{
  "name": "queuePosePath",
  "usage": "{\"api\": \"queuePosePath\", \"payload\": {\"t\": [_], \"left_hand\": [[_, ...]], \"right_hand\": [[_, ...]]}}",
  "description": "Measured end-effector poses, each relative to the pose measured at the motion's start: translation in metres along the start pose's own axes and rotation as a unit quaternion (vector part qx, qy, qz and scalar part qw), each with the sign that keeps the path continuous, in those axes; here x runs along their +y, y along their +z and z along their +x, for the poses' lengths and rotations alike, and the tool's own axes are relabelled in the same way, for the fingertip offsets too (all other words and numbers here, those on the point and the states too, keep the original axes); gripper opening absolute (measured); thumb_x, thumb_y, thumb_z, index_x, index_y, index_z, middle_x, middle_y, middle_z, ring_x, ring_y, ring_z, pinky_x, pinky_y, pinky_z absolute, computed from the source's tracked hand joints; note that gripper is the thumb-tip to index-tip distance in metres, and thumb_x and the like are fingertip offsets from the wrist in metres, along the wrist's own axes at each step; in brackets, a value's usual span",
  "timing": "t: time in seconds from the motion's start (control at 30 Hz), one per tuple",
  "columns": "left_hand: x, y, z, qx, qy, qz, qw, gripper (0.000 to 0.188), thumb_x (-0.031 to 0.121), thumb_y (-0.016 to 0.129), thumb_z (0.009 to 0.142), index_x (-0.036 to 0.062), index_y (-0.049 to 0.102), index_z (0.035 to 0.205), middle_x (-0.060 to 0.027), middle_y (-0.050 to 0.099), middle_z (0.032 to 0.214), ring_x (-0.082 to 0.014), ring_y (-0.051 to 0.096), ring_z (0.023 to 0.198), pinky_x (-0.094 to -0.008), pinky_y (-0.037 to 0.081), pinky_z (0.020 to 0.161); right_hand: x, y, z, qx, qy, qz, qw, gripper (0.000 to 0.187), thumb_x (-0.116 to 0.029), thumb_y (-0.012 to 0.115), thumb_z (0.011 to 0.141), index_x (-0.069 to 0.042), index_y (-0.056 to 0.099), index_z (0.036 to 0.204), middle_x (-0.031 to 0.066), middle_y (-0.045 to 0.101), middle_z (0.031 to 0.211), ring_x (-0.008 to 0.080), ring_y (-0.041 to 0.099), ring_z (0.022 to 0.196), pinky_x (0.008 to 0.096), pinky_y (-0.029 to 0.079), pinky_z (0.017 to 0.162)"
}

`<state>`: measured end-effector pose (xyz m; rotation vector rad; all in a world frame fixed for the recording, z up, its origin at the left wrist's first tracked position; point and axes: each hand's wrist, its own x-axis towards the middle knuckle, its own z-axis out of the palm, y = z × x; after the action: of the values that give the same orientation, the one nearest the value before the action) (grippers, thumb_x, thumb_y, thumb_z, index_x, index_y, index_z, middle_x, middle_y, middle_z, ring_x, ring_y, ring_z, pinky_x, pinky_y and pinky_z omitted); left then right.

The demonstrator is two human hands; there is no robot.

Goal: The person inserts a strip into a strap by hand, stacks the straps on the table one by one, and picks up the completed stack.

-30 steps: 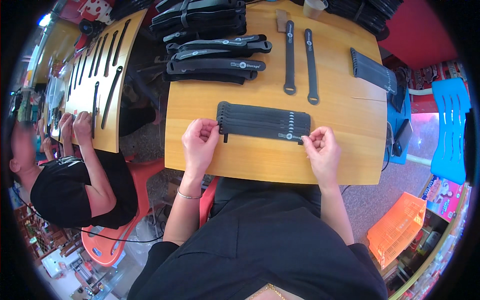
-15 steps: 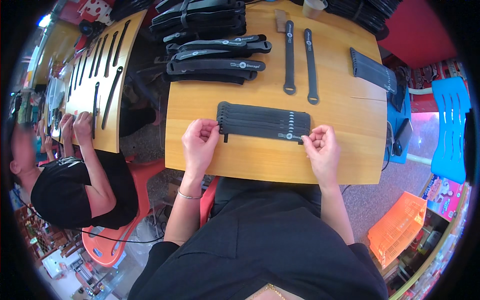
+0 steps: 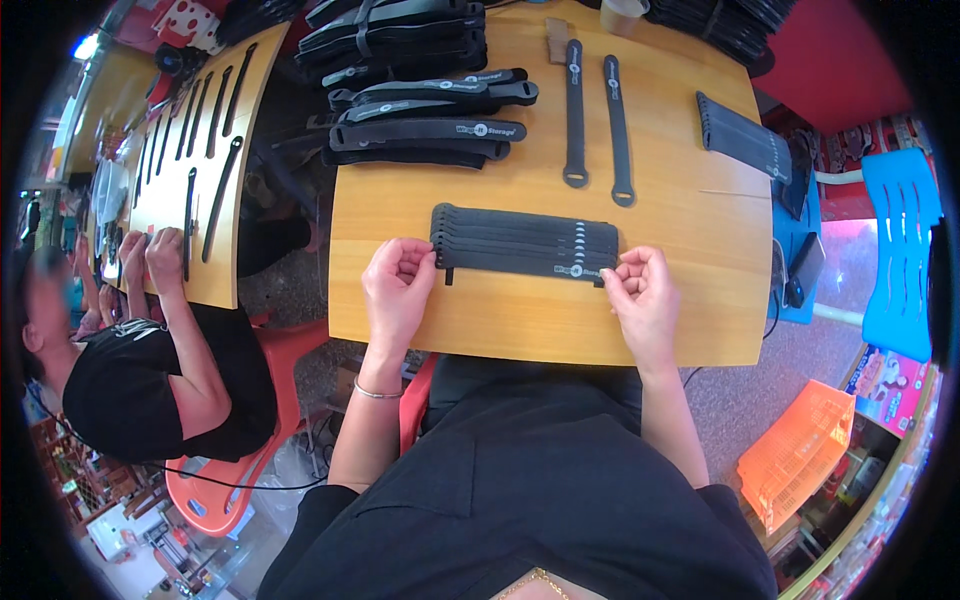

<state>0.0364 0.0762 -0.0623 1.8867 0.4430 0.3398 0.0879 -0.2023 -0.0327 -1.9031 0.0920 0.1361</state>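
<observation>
A fanned row of dark grey hook-and-loop straps (image 3: 510,240) lies overlapped on the wooden table in front of me, their looped ends at the left. My left hand (image 3: 398,285) pinches the left end of the nearest strap, thumb against fingers. At the right end of that same strap, my right hand (image 3: 641,290) is closed in a pinch at the lower corner. Two single straps, one (image 3: 575,115) beside the other (image 3: 618,130), lie lengthwise beyond the row.
Stacked strap bundles (image 3: 425,120) fill the table's far left. Another fanned set (image 3: 743,137) lies at the right edge, near a blue stool (image 3: 800,280). A cup (image 3: 622,14) stands at the back. An orange crate (image 3: 798,455) is on the floor; a co-worker (image 3: 165,375) sits at left.
Almost nothing differs. Both hands keep their pinch on the nearest strap, and the view has shifted very slightly.
</observation>
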Motion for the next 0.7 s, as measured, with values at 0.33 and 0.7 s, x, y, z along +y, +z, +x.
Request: {"api": "queuePosePath", "payload": {"t": [0.33,0.7], "left_hand": [[0.0018,0.0004,0.0003,-0.001,-0.001,0.000,1.000,0.007,-0.005,0.066,0.081,-0.0013,0.064,0.087,-0.0029,0.060,0.078,-0.0067,0.057,0.064,-0.0194,0.047,0.058],[0.0001,0.0004,-0.0006,0.001,0.004,-0.003,1.000,0.007,-0.005,0.066,0.081,-0.0007,0.064,0.087,-0.0021,0.059,0.077,-0.0065,0.056,0.064,-0.0192,0.047,0.058]], "right_hand": [[0.0028,0.0002,0.0010,0.000,-0.007,0.006,1.000,0.026,0.002,0.070,0.082,-0.002,0.052,0.100,0.0024,0.057,0.074,0.0067,0.056,0.057,0.0214,0.045,0.049],[0.0044,0.0006,0.0012,0.004,-0.023,-0.007,1.000,0.029,0.002,0.069,0.082,-0.002,0.051,0.104,0.0030,0.059,0.073,0.0079,0.057,0.057,0.0223,0.046,0.049]]}}
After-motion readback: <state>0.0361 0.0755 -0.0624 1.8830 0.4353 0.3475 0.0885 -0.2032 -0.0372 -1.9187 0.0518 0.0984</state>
